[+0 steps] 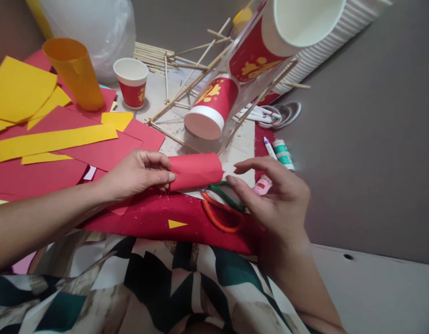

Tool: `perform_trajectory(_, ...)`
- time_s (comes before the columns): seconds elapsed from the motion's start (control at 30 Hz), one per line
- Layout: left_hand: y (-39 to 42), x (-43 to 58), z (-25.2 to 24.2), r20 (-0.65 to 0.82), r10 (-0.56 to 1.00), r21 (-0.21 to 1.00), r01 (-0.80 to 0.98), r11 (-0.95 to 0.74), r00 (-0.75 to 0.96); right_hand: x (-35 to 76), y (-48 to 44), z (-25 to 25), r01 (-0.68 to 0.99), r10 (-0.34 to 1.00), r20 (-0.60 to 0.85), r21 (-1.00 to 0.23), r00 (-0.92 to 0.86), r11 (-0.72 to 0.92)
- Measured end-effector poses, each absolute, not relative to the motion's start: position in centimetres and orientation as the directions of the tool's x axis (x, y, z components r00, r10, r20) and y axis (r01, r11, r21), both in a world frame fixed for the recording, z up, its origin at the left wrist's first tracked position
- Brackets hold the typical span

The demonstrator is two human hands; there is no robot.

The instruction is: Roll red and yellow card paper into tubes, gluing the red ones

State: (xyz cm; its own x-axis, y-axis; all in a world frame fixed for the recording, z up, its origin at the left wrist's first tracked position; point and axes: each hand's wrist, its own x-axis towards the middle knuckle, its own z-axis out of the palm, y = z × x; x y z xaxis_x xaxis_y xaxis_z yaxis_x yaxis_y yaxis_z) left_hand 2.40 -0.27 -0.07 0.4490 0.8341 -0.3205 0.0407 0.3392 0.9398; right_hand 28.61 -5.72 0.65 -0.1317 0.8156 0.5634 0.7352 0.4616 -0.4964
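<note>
My left hand (138, 174) is closed on one end of a roll of red paper (197, 170), which lies sideways just above the table. My right hand (273, 195) hovers at the roll's other end with its fingers spread and curved, fingertips close to the paper but holding nothing. Under my right hand lie scissors (221, 211) with orange and green handles, resting on a dark red sheet (159, 220). Behind the roll stands a frame of wooden sticks (200, 79) carrying red-and-white paper cups (211, 109).
Red and yellow paper sheets (50, 139) cover the left side. An orange cone (75, 72) and a small paper cup (131, 82) stand behind them, near a plastic bag (96, 28). Glue tubes and markers (277, 150) lie at right. A stack of white cups (326, 46) leans top right.
</note>
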Motion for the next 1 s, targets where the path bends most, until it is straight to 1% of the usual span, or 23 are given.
perform_trajectory(0.03, -0.3, 2.4, 0.0, -0.323, 0.839, 0.938, 0.034, 0.344, 0.437, 28.8, -5.7, 0.5, 0.715, 0.824, 0.564, -0.559, -0.043, 0.42)
perform_trajectory(0.1, -0.2, 2.3, -0.1, -0.318, 0.851, 0.939, 0.018, 0.342, 0.418, 29.0, -5.6, 0.2, 0.654, 0.846, 0.521, -0.681, 0.114, 0.331)
perform_trajectory(0.17, -0.2, 2.2, -0.1, -0.309, 0.859, 0.94, -0.008, 0.342, 0.409, 29.2, -5.2, 0.0, 0.596, 0.88, 0.438, -0.761, 0.184, 0.254)
perform_trajectory(0.23, -0.3, 2.2, -0.1, -0.306, 0.861, 0.936, -0.038, 0.351, 0.406, 29.3, -4.8, -0.1, 0.554, 0.924, 0.347, -0.806, 0.159, 0.208)
perform_trajectory(0.3, -0.4, 2.2, 0.0, -0.31, 0.859, 0.931, -0.052, 0.361, 0.408, 29.1, -4.5, 0.0, 0.515, 0.959, 0.267, -0.838, 0.094, 0.182)
perform_trajectory(0.43, -0.6, 2.2, 0.2, -0.303, 0.856, 0.934, -0.05, 0.355, 0.419, 28.5, -4.4, 0.0, 0.418, 0.979, 0.205, -0.89, 0.012, 0.181)
perform_trajectory(0.63, -0.9, 2.2, 0.3, -0.289, 0.855, 0.942, -0.029, 0.333, 0.432, 27.5, -4.5, -0.4, 0.209, 0.997, 0.078, -0.975, 0.021, 0.072)
perform_trajectory(0.8, -0.9, 2.2, 0.2, -0.273, 0.851, 0.949, -0.019, 0.314, 0.448, 27.0, -4.6, -1.0, 0.11, 0.997, 0.066, -0.992, 0.029, 0.063)
perform_trajectory(1.0, -0.7, 2.3, -0.6, -0.268, 0.85, 0.917, -0.15, 0.369, 0.453, 26.9, -4.9, -1.1, 0.049, 0.995, 0.088, -0.995, 0.043, 0.086)
